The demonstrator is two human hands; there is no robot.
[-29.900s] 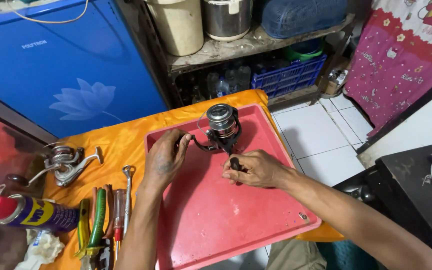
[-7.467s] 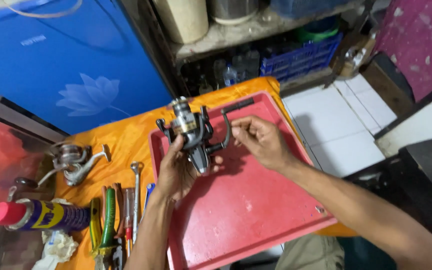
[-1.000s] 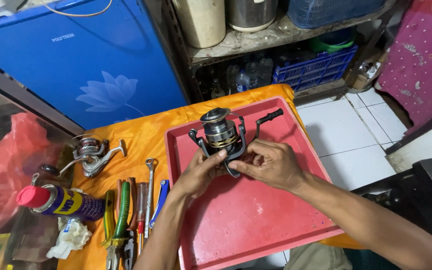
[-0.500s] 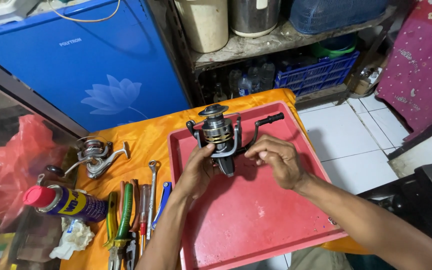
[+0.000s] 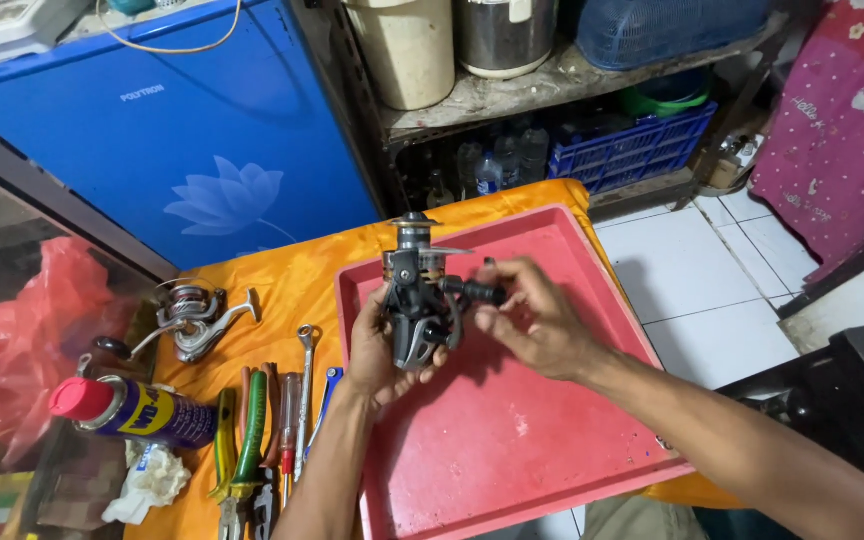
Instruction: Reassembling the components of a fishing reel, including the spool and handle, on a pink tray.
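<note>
While the left hand [image 5: 377, 345] clasps the black spinning reel [image 5: 419, 300] above the red plastic tray [image 5: 512, 440], the right hand [image 5: 537, 325] pinches its handle knob. A slack left grip could drop it; small parts might scatter.

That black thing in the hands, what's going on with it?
It is a fishing reel. A person holds it up over a red tray: the left hand cups its body from below, and the right hand pinches the black handle knob on its side. A second, silver reel lies on the orange cloth to the left, next to a spray can, pliers and a wrench.
</note>
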